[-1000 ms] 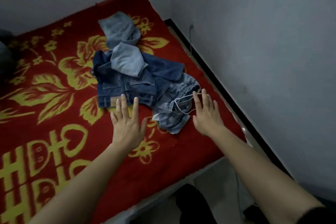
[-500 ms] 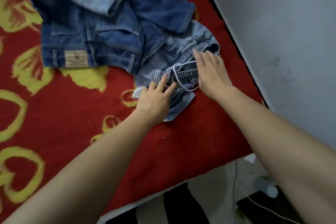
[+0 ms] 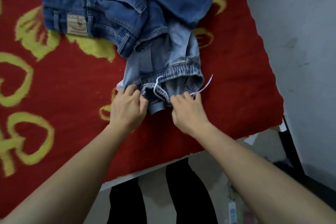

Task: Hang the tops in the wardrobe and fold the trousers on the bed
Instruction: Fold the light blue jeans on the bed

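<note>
left hand [image 3: 127,107]: fingers curled, gripping light trousers [image 3: 169,63] waistband | right hand [image 3: 187,111]: curled, pinching same waistband

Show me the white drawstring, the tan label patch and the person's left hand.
white drawstring [image 3: 207,82], head view, its loose right end.
tan label patch [image 3: 77,24], head view, its middle.
left hand [image 3: 127,110], head view, its back.

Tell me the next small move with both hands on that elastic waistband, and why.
Probably draw the light jeans toward you: the left hand and right hand both grip the waistband, while the dark jeans lie over their far part.
</note>
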Motion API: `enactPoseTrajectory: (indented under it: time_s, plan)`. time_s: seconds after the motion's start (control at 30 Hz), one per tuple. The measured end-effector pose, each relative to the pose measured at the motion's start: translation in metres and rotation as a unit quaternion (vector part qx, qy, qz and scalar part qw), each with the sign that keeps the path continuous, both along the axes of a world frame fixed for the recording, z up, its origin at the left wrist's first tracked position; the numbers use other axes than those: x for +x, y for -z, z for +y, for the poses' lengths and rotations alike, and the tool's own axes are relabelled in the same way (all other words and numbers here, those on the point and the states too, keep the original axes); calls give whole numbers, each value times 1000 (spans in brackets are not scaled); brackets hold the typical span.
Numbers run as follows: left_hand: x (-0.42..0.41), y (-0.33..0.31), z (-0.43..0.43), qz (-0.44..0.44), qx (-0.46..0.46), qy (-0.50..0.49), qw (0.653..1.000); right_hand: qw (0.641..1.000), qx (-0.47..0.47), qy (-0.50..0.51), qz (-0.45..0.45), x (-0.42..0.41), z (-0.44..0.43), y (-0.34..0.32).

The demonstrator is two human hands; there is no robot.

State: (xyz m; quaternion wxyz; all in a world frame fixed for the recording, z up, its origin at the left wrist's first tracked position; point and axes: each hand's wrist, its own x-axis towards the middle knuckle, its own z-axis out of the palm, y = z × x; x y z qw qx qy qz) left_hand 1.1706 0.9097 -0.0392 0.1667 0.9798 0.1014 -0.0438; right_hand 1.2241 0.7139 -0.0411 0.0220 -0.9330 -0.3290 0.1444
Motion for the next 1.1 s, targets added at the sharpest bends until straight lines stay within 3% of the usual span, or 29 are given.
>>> enactPoseTrajectory:
  time_s: [0.13, 0.2, 0.27, 0.33, 0.4, 0.53, 0.63, 0.7, 0.8, 0.93, 1.1]
  plan:
    - [-36, -6, 18, 29, -37, -115, 992, 995, -6, -27, 100, -39, 5, 1]
    - [-42, 0, 21, 57, -28, -120, 991, 991, 28, 12, 132, -42, 6, 1]
    - [-40, 4, 20, 96, -23, -97, 990, 990, 88, 67, 91, -28, 8, 1]
    - [-38, 6, 17, 145, -25, -100, 984, 986, 114, 117, -10, -8, 10, 3]
    - [-40, 8, 16, 158, -34, -149, 975, 980, 78, 178, -39, 8, 10, 6]
    - [-59, 8, 21, 190, -105, -281, 935, 965, 5, 241, 103, 19, 4, 13]
    - [-68, -7, 18, 208, -76, -222, 950, 967, 6, 237, 94, 21, 9, -6]
    - [-71, -26, 18, 201, -68, -190, 959, 966, 6, 241, 96, 25, 18, -34]
    - [-69, -71, 24, 198, -94, -222, 950, 964, -11, 244, 102, 33, 31, -96]
    - [-61, -156, 49, 177, -85, -237, 951, 961, 32, 256, 102, 45, 39, -196]
    - [-23, -299, 111, 43, -105, -301, 947, 968, 68, 239, 39, 57, 60, -329]
